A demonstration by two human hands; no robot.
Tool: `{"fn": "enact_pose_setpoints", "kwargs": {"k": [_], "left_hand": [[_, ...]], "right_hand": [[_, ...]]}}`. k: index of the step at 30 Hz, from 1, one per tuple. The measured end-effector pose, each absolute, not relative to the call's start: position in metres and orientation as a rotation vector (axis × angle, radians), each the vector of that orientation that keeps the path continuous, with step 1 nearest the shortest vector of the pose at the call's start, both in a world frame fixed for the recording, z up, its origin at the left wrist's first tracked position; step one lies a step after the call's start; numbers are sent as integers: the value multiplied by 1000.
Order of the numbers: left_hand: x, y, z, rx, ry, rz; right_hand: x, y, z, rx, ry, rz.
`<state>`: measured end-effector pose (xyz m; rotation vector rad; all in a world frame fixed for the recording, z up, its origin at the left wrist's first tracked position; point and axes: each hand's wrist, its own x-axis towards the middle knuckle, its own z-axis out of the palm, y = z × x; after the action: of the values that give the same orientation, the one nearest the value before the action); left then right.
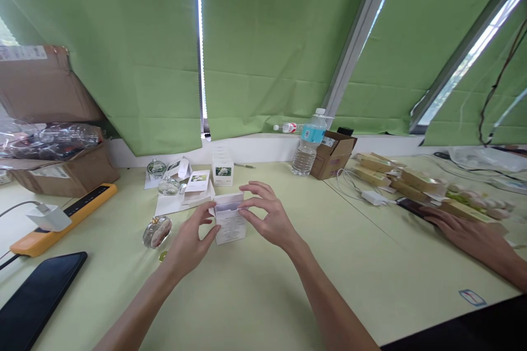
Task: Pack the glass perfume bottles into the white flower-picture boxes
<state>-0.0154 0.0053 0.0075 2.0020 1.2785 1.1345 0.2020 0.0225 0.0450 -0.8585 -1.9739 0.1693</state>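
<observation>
The left hand (190,245) grips a white box (231,227); the right hand (270,217), half curled, meets its top edge, hold unclear. A glass bottle (157,232) sits left of the box.

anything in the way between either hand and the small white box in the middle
Nothing visible: the left hand holds the white box at its side, and the right hand's fingertips are at its top. The nearest glass bottle is left of the left hand, not between.
</observation>
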Motion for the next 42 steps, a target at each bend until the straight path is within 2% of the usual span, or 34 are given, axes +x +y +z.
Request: {"fn": "enact_pose_setpoints", "kwargs": {"k": [17,42], "left_hand": [[-17,6,8,2033,1279,1113],[-18,7,3,2028,1416,1091]], "right_hand": [[199,24,43,-841,-1957,93],[206,23,40,-963,-2073,304]]}}
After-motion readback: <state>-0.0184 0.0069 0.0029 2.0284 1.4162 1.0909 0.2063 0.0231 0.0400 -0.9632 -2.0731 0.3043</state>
